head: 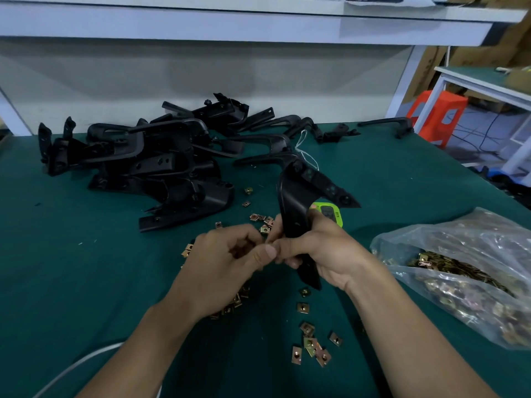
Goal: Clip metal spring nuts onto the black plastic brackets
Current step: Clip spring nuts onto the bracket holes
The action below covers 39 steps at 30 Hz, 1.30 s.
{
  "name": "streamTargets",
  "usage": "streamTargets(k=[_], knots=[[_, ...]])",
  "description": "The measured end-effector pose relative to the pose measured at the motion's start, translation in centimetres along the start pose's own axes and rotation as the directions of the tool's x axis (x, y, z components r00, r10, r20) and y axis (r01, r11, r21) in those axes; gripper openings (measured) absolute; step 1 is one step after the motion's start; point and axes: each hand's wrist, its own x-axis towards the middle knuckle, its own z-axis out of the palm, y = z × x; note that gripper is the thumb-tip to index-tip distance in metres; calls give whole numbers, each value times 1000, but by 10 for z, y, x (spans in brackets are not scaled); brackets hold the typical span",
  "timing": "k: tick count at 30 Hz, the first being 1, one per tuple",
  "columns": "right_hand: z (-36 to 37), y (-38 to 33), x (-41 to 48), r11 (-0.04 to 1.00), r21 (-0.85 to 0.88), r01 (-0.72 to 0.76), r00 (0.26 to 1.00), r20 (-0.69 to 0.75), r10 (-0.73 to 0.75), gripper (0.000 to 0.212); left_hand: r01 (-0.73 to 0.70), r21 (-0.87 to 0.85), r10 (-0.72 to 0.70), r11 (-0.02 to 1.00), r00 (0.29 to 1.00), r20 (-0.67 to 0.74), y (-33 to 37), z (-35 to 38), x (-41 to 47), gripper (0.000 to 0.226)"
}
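One black bracket (293,202) is up off the green tabletop (86,282), standing roughly upright in the right hand (327,251), whose grip is wrapped round its lower half. The left hand (224,262) is right against it, fingers curled in and thumb tip touching the right hand's fingertips at the bracket's edge. Can't tell if that grip is pinching a nut, the spot is hidden.

Loose spring nuts (302,307) are scattered all over: roughly eight in a little cluster near the right forearm, a handful more past the hands, and some under the left hand that I can't count. One clear plastic bag (459,271) full of them lies open on the right.

Further back on the left there's one big tangled pile of brackets (138,159), too jumbled to count, plus one lone bracket (386,124) by the far right edge. One green gadget (330,212) with a dark screen sits just behind the right hand, and one orange stool (439,110) stands off the tabletop
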Motion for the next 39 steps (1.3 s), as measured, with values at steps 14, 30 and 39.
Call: streamTargets(k=[14,30,39], knots=[[17,3,6,960,239,-145,983,-74,167,23,18,-258,-47,966,993,-105,1,7,2,54],[13,3,4,960,223,-172,970,-129,204,39,-133,64,139,989,986,-93,-4,5,-1,16],[2,5,5,992,-51,-117,989,-93,112,20,31,-91,-38,995,996,-75,-12,2,6,19]])
